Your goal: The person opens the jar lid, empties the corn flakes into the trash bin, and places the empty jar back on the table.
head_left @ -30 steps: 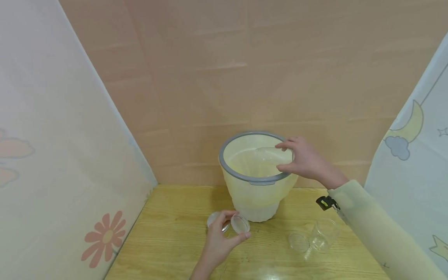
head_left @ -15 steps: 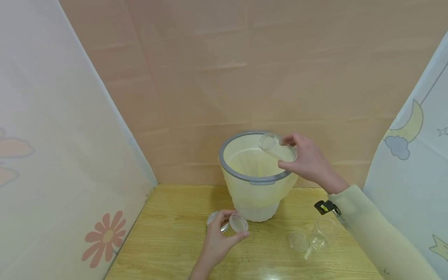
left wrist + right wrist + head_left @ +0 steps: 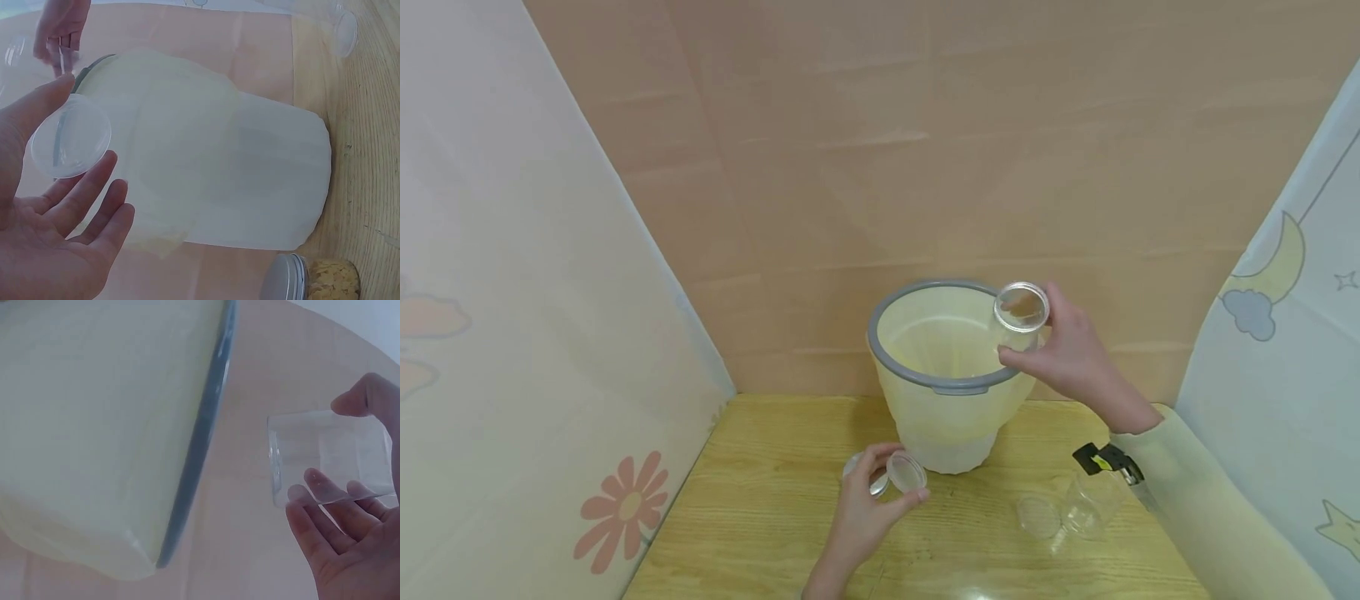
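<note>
My right hand (image 3: 1063, 350) grips a clear plastic jar (image 3: 331, 453) at the right rim of the trash can (image 3: 958, 417). Its round mouth (image 3: 1022, 307) faces up toward the head camera, and no contents show through the wall in the right wrist view. Low in front of the can, my left hand (image 3: 865, 512) pinches a translucent round lid (image 3: 72, 136) between thumb and fingers. Behind that hand stands a jar with a silver lid (image 3: 284, 278), holding yellowish flakes (image 3: 334, 280). A pale yellow bag lines the can, folded over under its grey rim ring (image 3: 887, 358).
On the wooden table (image 3: 760, 533), right of the can, lie another clear jar (image 3: 1090, 504) and a clear lid (image 3: 1039, 517). A pinkish-brown backdrop (image 3: 820, 208) rises right behind the can. Patterned cloth walls (image 3: 550, 333) close off both sides.
My right hand has turned the jar from lying sideways over the can's opening to mouth up, and drawn it to the right rim. The left hand with the lid has shifted slightly left.
</note>
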A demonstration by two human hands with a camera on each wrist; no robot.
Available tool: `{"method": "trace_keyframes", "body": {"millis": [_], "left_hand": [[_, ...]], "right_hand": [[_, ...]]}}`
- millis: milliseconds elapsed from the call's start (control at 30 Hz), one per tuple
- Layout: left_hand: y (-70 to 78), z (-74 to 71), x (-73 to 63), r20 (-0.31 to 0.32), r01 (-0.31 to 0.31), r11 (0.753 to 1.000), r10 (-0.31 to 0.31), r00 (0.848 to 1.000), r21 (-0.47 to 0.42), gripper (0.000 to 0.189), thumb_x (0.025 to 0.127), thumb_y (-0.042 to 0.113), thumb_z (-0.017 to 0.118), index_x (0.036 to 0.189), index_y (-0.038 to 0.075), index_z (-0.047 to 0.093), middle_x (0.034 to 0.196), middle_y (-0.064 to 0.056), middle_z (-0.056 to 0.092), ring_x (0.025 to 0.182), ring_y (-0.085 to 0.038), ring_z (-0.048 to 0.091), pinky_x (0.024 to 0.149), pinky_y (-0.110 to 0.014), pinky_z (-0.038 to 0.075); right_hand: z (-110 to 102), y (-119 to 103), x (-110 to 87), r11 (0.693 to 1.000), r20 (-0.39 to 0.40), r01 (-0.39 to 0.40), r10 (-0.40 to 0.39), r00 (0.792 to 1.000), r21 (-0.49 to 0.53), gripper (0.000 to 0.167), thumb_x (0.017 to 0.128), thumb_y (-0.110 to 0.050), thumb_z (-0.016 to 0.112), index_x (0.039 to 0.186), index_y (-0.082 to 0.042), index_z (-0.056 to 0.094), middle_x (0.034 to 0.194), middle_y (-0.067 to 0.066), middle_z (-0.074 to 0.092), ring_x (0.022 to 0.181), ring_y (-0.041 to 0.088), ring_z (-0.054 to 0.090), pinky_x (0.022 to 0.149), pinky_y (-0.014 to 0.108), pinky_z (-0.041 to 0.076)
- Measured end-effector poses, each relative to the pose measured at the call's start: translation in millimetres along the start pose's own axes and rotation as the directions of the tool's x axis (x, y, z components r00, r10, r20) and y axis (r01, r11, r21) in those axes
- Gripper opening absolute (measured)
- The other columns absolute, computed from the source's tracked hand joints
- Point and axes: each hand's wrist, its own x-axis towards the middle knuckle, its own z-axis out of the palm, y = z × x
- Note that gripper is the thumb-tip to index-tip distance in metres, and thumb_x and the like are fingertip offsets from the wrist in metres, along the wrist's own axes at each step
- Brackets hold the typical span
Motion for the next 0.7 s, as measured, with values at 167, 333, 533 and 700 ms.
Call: {"method": "trace_keyframes", "body": {"millis": [167,333,533,700], "left_hand": [[-3.1,-1.2,0.9,-0.013,-0.011,1.000,0.011,1.000,0.006,0.057,0.083,0.029,0.087,0.132,0.018,0.060,0.122,0.004,0.065,0.120,-0.027,0.058,0.102,-0.062,0.041],[-6.0,-0.1,1.8,-0.027,-0.012,1.000,0.012,1.000,0.002,0.057,0.081,0.029,0.089,0.129,0.019,0.061,0.121,0.005,0.065,0.117,-0.023,0.060,0.102,-0.057,0.043],[-9.4,2.4,1.1,-0.015,0.015,1.000,-0.015,1.000,-0.007,0.058,0.080,0.029,0.090,0.127,0.016,0.060,0.120,0.005,0.066,0.117,-0.024,0.060,0.103,-0.063,0.039],[-14.3,4.2,2.0,-0.008,0.023,1.000,-0.023,1.000,-0.007,0.059,0.081,0.027,0.089,0.127,0.012,0.057,0.122,0.001,0.067,0.118,-0.026,0.060,0.103,-0.065,0.038]], "right_hand": [[0.2,-10.6,-11.0,0.998,-0.037,0.023,-0.021,0.999,0.054,0.061,0.071,0.001,0.088,0.121,-0.006,0.053,0.109,0.004,0.069,0.097,0.018,0.062,0.083,0.023,0.045],[1.7,-15.7,-23.3,0.987,-0.031,0.064,-0.060,0.998,0.144,0.059,0.072,0.006,0.087,0.117,-0.008,0.051,0.114,0.000,0.071,0.107,0.014,0.066,0.094,0.018,0.046],[3.4,-14.4,-42.5,0.955,-0.013,0.138,-0.139,0.990,0.263,0.062,0.068,0.016,0.086,0.115,0.000,0.049,0.116,0.008,0.069,0.108,0.015,0.065,0.099,0.023,0.046],[7.0,-11.7,-57.0,0.940,0.002,0.210,-0.219,0.976,0.270,0.064,0.064,0.018,0.086,0.117,-0.001,0.054,0.115,0.009,0.070,0.106,0.020,0.066,0.094,0.024,0.049]]}}
